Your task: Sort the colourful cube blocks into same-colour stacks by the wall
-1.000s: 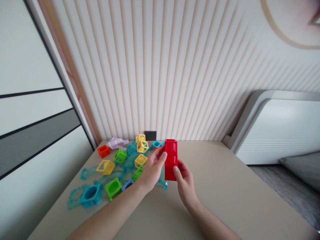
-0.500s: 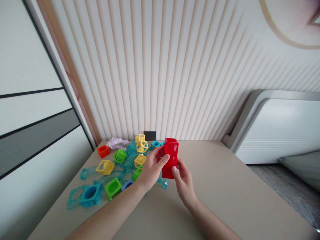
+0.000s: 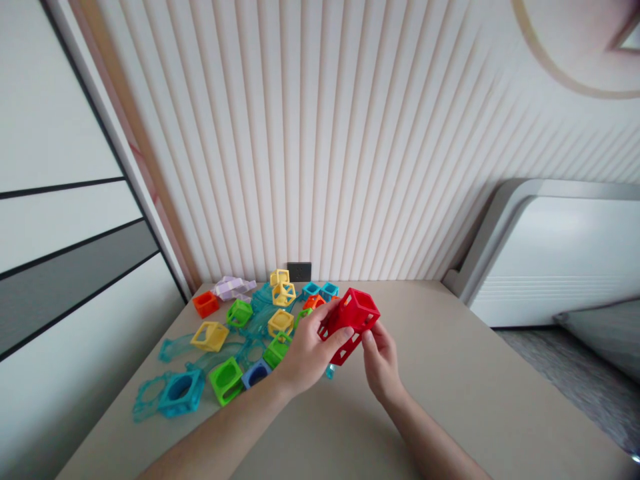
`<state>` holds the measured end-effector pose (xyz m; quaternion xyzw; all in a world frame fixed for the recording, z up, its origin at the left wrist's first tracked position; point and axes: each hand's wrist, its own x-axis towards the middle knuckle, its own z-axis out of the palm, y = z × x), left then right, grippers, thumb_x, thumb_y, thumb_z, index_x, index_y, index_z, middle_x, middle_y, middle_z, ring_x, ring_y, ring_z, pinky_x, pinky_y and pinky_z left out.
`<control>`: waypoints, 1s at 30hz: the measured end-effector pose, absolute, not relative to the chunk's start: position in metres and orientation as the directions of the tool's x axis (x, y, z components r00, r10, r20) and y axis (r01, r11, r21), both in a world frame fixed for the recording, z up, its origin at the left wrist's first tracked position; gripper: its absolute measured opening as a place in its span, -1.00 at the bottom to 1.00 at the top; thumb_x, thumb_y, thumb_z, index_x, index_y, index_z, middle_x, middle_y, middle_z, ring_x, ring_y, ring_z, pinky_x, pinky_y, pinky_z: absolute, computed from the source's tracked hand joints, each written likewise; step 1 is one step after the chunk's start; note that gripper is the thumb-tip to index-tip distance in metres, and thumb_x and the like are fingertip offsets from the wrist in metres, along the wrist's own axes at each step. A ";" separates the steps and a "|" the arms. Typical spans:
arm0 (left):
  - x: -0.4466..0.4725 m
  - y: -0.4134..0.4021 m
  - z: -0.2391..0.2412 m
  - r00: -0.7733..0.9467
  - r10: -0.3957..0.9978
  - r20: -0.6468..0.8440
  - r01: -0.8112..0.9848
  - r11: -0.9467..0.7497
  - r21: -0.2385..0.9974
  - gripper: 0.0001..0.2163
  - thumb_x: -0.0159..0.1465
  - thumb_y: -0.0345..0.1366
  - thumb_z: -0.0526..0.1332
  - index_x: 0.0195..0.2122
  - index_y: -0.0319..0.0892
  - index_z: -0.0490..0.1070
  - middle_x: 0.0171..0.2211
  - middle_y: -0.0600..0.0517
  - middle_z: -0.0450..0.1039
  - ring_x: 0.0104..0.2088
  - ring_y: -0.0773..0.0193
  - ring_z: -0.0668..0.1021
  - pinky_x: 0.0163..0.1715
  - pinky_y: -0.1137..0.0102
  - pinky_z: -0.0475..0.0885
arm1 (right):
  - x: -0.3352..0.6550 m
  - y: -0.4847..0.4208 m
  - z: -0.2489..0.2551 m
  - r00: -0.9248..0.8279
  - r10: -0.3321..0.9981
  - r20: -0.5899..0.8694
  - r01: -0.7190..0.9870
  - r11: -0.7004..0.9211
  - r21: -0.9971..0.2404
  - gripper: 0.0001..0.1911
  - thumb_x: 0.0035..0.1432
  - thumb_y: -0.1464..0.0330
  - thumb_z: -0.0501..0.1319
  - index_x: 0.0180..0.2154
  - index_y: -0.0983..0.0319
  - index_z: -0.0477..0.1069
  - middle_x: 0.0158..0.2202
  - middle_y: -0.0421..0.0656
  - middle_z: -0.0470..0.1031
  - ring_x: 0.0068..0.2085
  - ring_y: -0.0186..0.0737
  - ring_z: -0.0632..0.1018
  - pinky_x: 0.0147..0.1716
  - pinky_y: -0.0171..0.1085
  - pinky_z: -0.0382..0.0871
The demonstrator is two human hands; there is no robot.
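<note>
A stack of red hollow toy blocks is held tilted above the table, its upper end leaning right and an open-framed side showing. My left hand is closed around its left side, thumb across the front. On the right, my right hand pinches the block's lower right edge between thumb and fingers. Just left of my hands lie a green block, a blue block and a yellow frame block. My left hand hides part of the red blocks and some pieces behind.
Translucent teal track pieces spread over the table's left half. An orange block, lilac pieces and a teal block lie there too. A ribbed wall with a black socket stands behind; a bed headboard is right.
The red blocks have turned from upright to tilted, their top swinging right and toward me. My right hand has shifted slightly right.
</note>
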<state>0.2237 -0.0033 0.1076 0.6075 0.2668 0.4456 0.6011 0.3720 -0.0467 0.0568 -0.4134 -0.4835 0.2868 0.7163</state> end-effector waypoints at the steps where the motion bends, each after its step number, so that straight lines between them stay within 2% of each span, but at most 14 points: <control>1: 0.224 -0.003 0.107 0.465 0.859 0.216 -0.208 -0.131 0.969 -0.52 0.20 -0.18 0.41 0.14 -0.11 0.48 0.10 -0.16 0.54 0.12 -0.07 0.54 0.20 0.08 0.36 | 0.372 -0.047 0.058 0.365 0.811 0.457 -0.006 0.492 -0.870 -0.59 0.25 0.04 0.27 0.00 0.13 0.55 0.00 -0.06 0.62 0.03 0.04 0.58 0.05 -0.08 0.45; 6: 0.225 -0.002 0.105 0.442 0.877 0.191 -0.215 -0.103 0.971 -0.54 0.20 -0.18 0.41 0.13 -0.13 0.49 0.10 -0.17 0.54 0.11 -0.09 0.55 0.19 0.06 0.37 | 0.370 -0.046 0.060 0.398 0.793 0.461 0.065 0.477 -0.877 -0.60 0.25 0.01 0.25 -0.08 0.14 0.59 -0.11 -0.08 0.65 -0.11 -0.02 0.61 -0.06 -0.13 0.50; 12: 0.226 -0.002 0.103 0.432 0.876 0.214 -0.219 -0.129 0.967 -0.56 0.24 -0.17 0.37 0.14 -0.11 0.49 0.09 -0.14 0.55 0.08 -0.07 0.56 0.16 0.09 0.40 | 0.369 -0.046 0.059 0.368 0.809 0.459 0.075 0.467 -0.881 -0.56 0.25 0.00 0.25 -0.01 0.14 0.57 -0.03 -0.06 0.63 -0.02 0.03 0.59 0.01 -0.09 0.48; 21: 0.226 -0.003 0.103 0.451 0.870 0.200 -0.189 -0.126 0.974 -0.57 0.27 -0.13 0.34 0.15 -0.11 0.47 0.16 -0.16 0.50 0.18 -0.10 0.49 0.19 0.05 0.37 | 0.367 -0.045 0.057 0.388 0.817 0.426 0.022 0.454 -0.891 -0.62 0.26 0.06 0.27 -0.03 0.14 0.57 -0.05 -0.08 0.65 -0.06 -0.01 0.62 -0.02 -0.11 0.50; 25: 0.226 -0.001 0.102 0.450 0.869 0.208 -0.178 -0.141 0.974 -0.56 0.27 -0.14 0.34 0.15 -0.12 0.47 0.11 -0.16 0.53 0.13 -0.09 0.53 0.18 0.04 0.38 | 0.367 -0.044 0.059 0.380 0.822 0.424 0.028 0.448 -0.894 -0.60 0.27 0.05 0.25 0.02 0.12 0.55 0.04 -0.08 0.61 0.06 0.03 0.58 0.05 -0.08 0.46; 30: 0.227 0.000 0.099 0.433 0.874 0.220 -0.174 -0.159 0.972 -0.57 0.27 -0.16 0.34 0.15 -0.14 0.46 0.09 -0.16 0.54 0.11 -0.07 0.55 0.18 0.06 0.39 | 0.367 -0.043 0.058 0.357 0.839 0.410 0.005 0.437 -0.899 -0.57 0.28 0.06 0.24 0.06 0.14 0.54 0.09 -0.08 0.58 0.11 0.05 0.56 0.10 -0.06 0.44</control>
